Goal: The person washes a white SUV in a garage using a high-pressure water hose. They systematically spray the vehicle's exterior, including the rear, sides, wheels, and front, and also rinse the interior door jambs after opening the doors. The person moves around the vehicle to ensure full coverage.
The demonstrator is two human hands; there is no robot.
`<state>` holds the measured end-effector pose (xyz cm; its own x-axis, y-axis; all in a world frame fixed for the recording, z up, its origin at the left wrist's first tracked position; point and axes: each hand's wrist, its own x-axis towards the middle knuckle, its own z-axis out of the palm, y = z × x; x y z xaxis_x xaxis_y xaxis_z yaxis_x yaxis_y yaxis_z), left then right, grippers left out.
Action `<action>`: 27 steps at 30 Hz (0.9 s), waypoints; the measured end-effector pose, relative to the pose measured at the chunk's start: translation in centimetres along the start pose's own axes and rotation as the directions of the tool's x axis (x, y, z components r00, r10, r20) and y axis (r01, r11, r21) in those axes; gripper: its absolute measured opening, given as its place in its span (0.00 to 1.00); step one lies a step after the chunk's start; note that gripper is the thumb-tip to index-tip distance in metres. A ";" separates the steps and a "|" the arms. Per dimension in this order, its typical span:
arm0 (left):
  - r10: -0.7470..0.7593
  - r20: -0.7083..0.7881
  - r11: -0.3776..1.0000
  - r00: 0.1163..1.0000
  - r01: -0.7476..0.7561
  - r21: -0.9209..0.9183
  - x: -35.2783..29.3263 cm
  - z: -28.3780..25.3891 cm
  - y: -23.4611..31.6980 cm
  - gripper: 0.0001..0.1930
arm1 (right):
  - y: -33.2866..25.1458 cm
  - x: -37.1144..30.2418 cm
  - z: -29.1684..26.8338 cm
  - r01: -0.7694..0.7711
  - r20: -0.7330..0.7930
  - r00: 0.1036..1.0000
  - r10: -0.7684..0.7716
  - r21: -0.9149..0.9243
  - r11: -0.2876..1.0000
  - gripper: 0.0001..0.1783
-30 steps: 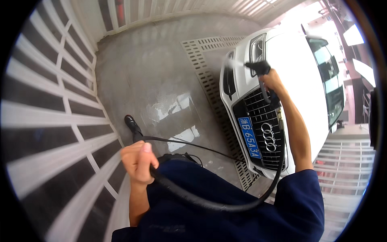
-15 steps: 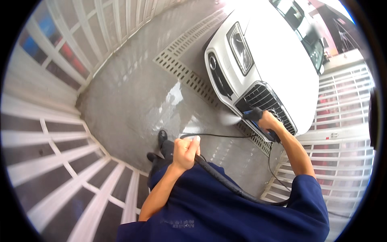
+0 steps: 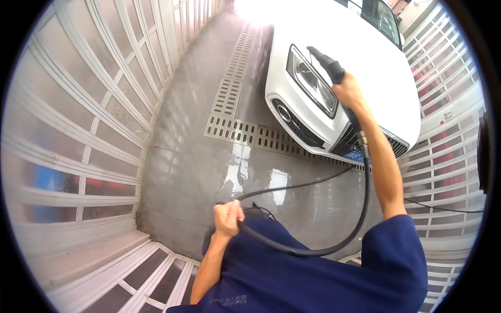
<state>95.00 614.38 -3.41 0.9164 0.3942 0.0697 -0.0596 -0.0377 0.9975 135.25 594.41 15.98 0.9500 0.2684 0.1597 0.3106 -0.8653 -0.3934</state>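
Observation:
My right hand is wrapped round the grip of a black pressure-washer gun, held above the front of a white car. The nozzle points up and left, over the hood's edge by the headlight. I cannot make out any spray from it. From the gun's lower end a thick black hose loops down across my body. My left hand is closed round the hose in front of my waist. A further stretch of hose runs from that hand toward the car's bumper.
Slotted drain grates cross the wet grey floor beside and in front of the car. White-framed panels stand along the left, with a white barred shutter on the right. A thin dark cable crosses near the shutter.
My right hand has raised the gun from the grille to the headlight and hood. White spray at the nozzle no longer shows. The view has turned, and the hose now hangs in a wide loop.

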 end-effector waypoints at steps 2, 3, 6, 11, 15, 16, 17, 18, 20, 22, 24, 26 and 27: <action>0.019 -0.052 1.000 0.998 -0.020 -0.012 2.6 -5.0 -0.3 0.29 | 0.1 2.9 6.1 -0.120 0.122 0.984 0.132 -0.096 0.988 0.21; 0.047 -0.084 0.999 0.995 -0.048 -0.008 3.9 -7.6 -0.2 0.30 | 0.6 4.2 9.6 -0.140 0.153 0.974 0.166 -0.169 0.976 0.19; 0.120 -0.205 0.991 0.971 -0.129 -0.030 8.6 -17.2 1.8 0.31 | -0.9 6.0 19.7 -0.463 0.437 0.798 0.415 0.005 0.886 0.11; 0.636 -0.229 0.770 0.737 -0.584 0.257 20.6 -35.3 10.2 0.28 | -5.1 9.1 31.8 -0.824 0.645 0.553 0.528 0.328 0.462 0.06; 0.780 -0.291 0.622 0.555 -0.630 0.466 31.3 -41.4 17.0 0.25 | -11.6 17.4 30.4 -0.762 0.541 0.647 0.537 0.470 0.446 0.08; 0.810 -0.212 0.572 0.547 -0.658 0.490 34.5 -42.6 16.9 0.25 | -12.2 20.4 29.4 -0.730 0.499 0.682 0.535 0.512 0.453 0.08; 0.835 -0.120 0.521 0.537 -0.702 0.485 39.0 -43.3 15.5 0.25 | -14.7 22.1 26.1 -0.640 0.357 0.764 0.537 0.520 0.565 0.07; 0.804 -0.220 0.594 0.552 -0.737 0.322 43.2 -42.4 14.4 0.25 | -14.6 25.2 23.8 -0.538 0.260 0.842 0.473 0.479 0.694 0.07; 0.691 -0.315 0.704 0.651 -0.705 0.088 50.0 -42.3 9.8 0.26 | -18.8 30.9 19.4 -0.450 0.024 0.881 0.472 0.348 0.822 0.08; 0.509 -0.302 0.806 0.806 -0.569 -0.161 55.1 -39.7 7.1 0.28 | -22.7 35.0 15.1 -0.370 -0.128 0.904 0.408 0.243 0.897 0.12; 0.426 -0.261 0.812 0.866 -0.493 -0.311 59.8 -37.6 4.5 0.28 | -26.6 38.8 11.9 -0.301 -0.250 0.917 0.312 0.083 0.950 0.19; 0.323 -0.110 0.879 0.940 -0.341 -0.333 64.4 -35.9 4.6 0.28 | -27.8 41.8 11.4 -0.309 -0.276 0.916 0.290 -0.027 0.951 0.21; 0.312 -0.052 0.888 0.949 -0.311 -0.339 67.0 -35.4 4.3 0.28 | -28.6 43.3 12.0 -0.305 -0.257 0.922 0.290 -0.021 0.952 0.21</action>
<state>142.15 673.16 5.97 0.8301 0.4099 0.3780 -0.4720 0.1557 0.8677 167.91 635.82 23.30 0.9576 -0.1121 0.2656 0.0050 -0.9147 -0.4041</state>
